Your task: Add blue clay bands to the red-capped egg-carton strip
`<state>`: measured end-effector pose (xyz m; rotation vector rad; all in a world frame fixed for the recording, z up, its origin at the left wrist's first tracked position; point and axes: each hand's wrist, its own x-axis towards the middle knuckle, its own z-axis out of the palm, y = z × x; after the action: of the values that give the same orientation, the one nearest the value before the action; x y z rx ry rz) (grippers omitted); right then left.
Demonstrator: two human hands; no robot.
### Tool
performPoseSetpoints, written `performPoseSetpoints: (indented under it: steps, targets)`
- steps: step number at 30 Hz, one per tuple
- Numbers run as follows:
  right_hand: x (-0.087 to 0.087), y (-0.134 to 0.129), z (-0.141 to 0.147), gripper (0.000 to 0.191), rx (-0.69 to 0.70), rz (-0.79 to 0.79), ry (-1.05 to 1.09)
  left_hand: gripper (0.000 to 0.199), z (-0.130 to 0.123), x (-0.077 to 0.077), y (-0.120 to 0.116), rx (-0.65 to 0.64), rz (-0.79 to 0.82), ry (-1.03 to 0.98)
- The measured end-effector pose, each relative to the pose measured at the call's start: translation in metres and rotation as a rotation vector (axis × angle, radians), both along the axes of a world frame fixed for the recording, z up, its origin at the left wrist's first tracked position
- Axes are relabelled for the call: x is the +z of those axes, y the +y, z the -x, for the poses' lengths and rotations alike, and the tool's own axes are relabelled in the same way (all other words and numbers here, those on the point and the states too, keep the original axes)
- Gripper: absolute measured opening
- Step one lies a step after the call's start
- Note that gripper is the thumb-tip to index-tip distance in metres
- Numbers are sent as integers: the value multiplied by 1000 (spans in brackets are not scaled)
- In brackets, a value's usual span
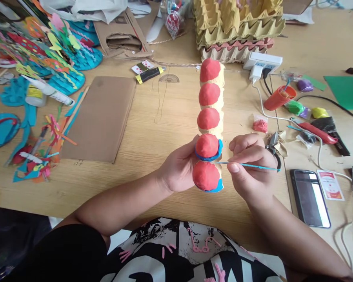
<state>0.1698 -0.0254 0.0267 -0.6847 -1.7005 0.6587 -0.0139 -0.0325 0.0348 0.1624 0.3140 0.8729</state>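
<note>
My left hand [179, 166] grips the near end of an egg carton strip [220, 98] from its left side. Red clay covers a row of several bumps on the strip, and blue clay [216, 186] edges the two bumps nearest me. Between the fingers of my right hand [250, 168] is a thin blue stick [253, 166], pinched, its tip pointing left at the gap between those two bumps. Whether the tip touches the strip I cannot tell. Part of my left hand's fingers is hidden behind the strip.
A cardboard piece [98, 117] and paper scraps lie left, below colourful crafts [61, 58]. Stacked egg trays [238, 27] stand at the back beside a power strip [263, 60]. On the right are an orange cup [279, 98], pliers [273, 145], clay packets and a phone [310, 197].
</note>
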Motion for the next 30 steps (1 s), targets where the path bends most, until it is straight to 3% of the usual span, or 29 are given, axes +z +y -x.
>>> performPoseSetpoints:
  steps: [12, 20, 30]
  targets:
    - [-2, -10, 5, 15, 11, -15, 35, 16, -4, 1, -4, -45, 89, 18]
    - [7, -10, 5, 14, -42, -160, -26, 17, -6, 2, -7, -91, 108, 32]
    - [12, -8, 4, 17, -33, -140, -55, 24, -6, -1, -6, -73, 136, 32]
